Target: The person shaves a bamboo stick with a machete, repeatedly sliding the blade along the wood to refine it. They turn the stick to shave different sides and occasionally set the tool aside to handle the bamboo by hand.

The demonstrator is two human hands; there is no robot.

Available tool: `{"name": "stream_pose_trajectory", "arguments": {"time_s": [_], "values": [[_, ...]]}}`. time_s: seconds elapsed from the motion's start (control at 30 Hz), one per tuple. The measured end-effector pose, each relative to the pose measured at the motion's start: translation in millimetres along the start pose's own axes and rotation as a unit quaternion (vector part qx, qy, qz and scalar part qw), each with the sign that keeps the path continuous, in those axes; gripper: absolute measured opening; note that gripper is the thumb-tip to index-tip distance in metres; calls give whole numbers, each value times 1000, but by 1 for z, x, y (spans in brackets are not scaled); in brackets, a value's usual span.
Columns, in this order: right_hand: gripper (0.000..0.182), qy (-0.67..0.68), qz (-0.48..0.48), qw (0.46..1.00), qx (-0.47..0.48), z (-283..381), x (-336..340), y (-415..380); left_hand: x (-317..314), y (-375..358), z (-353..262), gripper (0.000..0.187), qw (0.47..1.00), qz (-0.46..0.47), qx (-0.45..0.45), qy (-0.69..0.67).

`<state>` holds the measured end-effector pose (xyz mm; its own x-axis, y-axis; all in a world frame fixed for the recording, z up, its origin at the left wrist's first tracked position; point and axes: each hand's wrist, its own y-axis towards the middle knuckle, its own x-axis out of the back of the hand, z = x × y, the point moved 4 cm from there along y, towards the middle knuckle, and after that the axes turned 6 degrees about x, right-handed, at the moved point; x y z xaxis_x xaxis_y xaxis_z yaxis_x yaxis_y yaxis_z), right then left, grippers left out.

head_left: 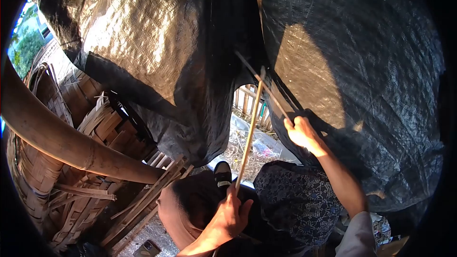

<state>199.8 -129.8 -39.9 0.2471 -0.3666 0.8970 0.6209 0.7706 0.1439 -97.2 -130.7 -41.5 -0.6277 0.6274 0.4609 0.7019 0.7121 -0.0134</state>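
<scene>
My left hand (pixel 227 219) is low in the middle, its fingers closed round the lower end of a pale bamboo strip (pixel 249 135). The strip rises nearly upright, leaning slightly right at the top. Closed on the brown shaft of a long thin knife-like tool (pixel 276 99), my right hand (pixel 303 133) is up to the right. That tool slants up and left to a grey, blade-like end, and it crosses the strip near the strip's top. A dark patterned cloth (pixel 300 200) covers my right leg between the two arms.
Dark plastic sheeting (pixel 395 81) hangs ahead, parted at a gap showing straw-strewn ground. Woven bamboo baskets (pixel 104 123) stand at left, behind a thick curved bamboo pole (pixel 71 135). Split bamboo pieces (pixel 147 197) lie beside my knee, and a phone (pixel 146 248) lies below them.
</scene>
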Motion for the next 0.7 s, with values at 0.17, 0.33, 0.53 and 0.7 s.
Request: {"name": "stream_pose_trajectory", "arguments": {"time_s": [0.17, 0.33, 0.53, 0.7], "values": [[27, 58, 171, 964, 195, 26, -5, -28, -1, 1, 11, 53, 999, -7, 41, 0], [22, -63, 131, 938, 314, 36, -4, -32, 4, -4, 4, 48, 1000, -15, -4, -9], [31, 38, -46, 997, -48, -14, -5, -4, 13, -6, 10, 43, 1000, -15, -23, -13], [39, 68, 53, 996, 2, -14, 2, -19, 12, -5, 13, 44, 1000, -6, 7, -2]]}}
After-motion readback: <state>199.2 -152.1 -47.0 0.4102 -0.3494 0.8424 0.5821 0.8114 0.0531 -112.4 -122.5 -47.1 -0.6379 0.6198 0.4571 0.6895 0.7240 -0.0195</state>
